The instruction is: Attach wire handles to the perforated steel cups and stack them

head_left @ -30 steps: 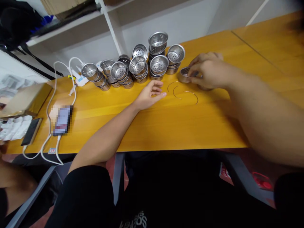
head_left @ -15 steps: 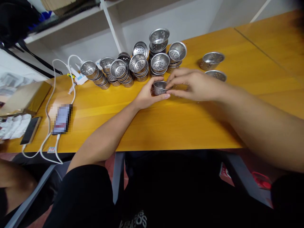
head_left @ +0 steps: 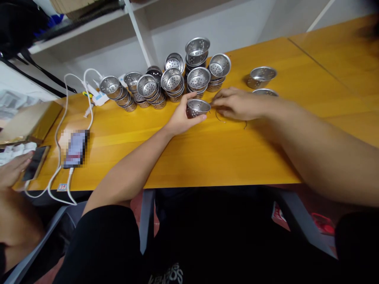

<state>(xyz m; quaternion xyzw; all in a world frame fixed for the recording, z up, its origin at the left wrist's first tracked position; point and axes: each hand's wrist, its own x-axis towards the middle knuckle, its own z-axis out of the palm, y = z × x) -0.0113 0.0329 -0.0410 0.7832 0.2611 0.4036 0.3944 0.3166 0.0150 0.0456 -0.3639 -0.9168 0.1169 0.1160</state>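
Stacked silver perforated metal cups (head_left: 172,80) stand from ten to one o'clock of the left hand (head_left: 179,120), its fingers gripping a round, silver, hole-punched metal cup (head_left: 199,109). At that cup's three o'clock, the right hand (head_left: 237,104) bends its fingers beside thin, curved, brownish wires (head_left: 219,119); whether they pinch anything, I cannot tell.

The black short-sleeved top (head_left: 219,248) bears white lettering (head_left: 174,273).

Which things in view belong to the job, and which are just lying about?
Likely in the job:
perforated metal cup, left hand around it
thin curved wires by the right hand
stacked perforated cups
two cups set apart at right

Apparently lying about:
plugged-in smartphone
second phone
cardboard box
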